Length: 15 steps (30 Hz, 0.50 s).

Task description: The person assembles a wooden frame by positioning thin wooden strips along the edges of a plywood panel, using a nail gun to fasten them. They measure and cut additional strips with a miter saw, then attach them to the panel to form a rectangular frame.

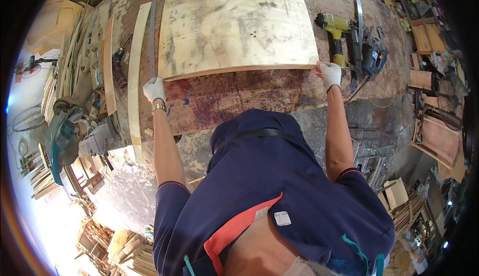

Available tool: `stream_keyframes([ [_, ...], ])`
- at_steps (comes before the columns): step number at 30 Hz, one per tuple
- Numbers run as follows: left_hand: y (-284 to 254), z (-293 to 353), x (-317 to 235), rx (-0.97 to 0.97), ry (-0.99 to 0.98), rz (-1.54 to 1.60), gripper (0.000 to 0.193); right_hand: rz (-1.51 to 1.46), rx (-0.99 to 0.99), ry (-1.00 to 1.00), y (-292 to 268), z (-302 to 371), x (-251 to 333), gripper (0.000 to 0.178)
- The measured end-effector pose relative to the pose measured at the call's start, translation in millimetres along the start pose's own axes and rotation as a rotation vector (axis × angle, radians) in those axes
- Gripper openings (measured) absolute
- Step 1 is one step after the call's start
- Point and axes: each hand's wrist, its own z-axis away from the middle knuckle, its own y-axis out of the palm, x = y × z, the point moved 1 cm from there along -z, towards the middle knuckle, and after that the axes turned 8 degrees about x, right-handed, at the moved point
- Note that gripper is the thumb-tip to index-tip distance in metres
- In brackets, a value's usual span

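Observation:
A pale plywood panel with dark smudges lies flat on the workbench, its near edge facing me. My left hand, in a white knit glove, is closed at the near end of a long metal ruler, which runs along the panel's left side. Its fingertips are partly hidden. At the panel's near right corner, my right hand, gloved with fingertips showing, pinches the edge. Just beyond that hand lies a yellow-green and black nail gun.
Right of the nail gun sits a dark power tool beside another metal strip. Left of the ruler are a long wood strip and a red-black drill. A teal circular-bladed saw stands at far left. The stained workbench shows before me.

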Motion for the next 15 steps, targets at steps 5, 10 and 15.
stream_keyframes([
  [5,-1.2,-9.6,26.0,-0.081,0.031,0.066,0.028,-0.007,0.018,0.009,5.4,2.4,7.4,0.026],
  [10,0.1,-2.1,6.2,-0.021,0.016,-0.035,0.031,0.014,0.034,0.046,-0.8,-2.3,1.3,0.029],
  [15,-4.5,15.4,-39.5,-0.102,0.19,-0.349,0.031,0.006,0.043,0.02,-0.4,-0.2,4.3,0.025],
])
